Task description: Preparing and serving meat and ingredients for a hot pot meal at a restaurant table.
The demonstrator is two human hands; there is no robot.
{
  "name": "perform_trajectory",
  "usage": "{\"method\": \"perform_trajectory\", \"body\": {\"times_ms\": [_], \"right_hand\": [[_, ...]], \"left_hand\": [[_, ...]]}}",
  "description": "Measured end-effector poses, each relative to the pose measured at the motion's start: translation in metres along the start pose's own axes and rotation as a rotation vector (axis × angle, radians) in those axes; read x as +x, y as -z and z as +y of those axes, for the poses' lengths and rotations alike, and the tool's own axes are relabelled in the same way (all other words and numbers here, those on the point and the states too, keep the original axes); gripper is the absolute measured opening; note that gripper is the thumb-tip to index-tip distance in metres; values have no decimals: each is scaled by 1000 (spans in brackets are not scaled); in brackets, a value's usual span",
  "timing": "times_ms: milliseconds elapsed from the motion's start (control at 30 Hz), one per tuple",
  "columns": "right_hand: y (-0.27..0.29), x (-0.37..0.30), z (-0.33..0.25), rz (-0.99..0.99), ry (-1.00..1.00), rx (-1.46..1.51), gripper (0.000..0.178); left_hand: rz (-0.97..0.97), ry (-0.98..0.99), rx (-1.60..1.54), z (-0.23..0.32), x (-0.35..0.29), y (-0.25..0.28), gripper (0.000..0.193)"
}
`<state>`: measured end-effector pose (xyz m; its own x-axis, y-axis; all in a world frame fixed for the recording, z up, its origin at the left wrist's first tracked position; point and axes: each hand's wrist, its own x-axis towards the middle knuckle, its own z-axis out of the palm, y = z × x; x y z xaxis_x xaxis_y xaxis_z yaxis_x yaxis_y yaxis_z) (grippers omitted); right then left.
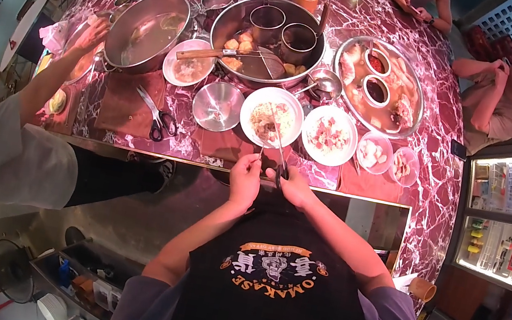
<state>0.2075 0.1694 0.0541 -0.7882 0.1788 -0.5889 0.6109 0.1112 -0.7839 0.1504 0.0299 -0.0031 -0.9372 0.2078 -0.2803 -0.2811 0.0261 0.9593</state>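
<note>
My right hand (292,186) grips the black handles of a pair of scissors (279,142), whose blades reach over a white bowl (247,108). Next to it, my left hand (244,178) is closed, pinching the lower end of a thin, skewer-like stick (262,152). Brownish chopped food (264,125) lies over paler pieces in that bowl, just beyond the stick. To the right stands a second white bowl (329,136) with cut food in it. An almost bare steel bowl (217,106) sits at the left.
A large pot (267,42) with ladles and steel cylinders, a broth pot (147,31) and a round tray (378,86) fill the counter beyond. Another pair of scissors (157,116) lies on a brown cloth. A co-worker's arm (51,79) reaches in from the left; people sit opposite.
</note>
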Motion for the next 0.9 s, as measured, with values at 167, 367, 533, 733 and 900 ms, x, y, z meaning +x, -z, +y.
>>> {"method": "perform_trajectory", "body": {"times_ms": [167,367,533,733,900], "right_hand": [[-3,2,1,-105,-125,312,48],[-8,3,8,-80,-104,244,42],[-1,9,16,-66,-134,459,40],[28,1,22,-109,-147,360,38],[58,9,20,-129,-143,122,39]], "left_hand": [[-32,-58,16,-5,0,3,17],[-46,52,-18,5,-2,6,18],[-70,-81,94,18,-6,19,16],[-236,127,244,48,-9,71,18],[-255,-33,462,66,10,85,17]]}}
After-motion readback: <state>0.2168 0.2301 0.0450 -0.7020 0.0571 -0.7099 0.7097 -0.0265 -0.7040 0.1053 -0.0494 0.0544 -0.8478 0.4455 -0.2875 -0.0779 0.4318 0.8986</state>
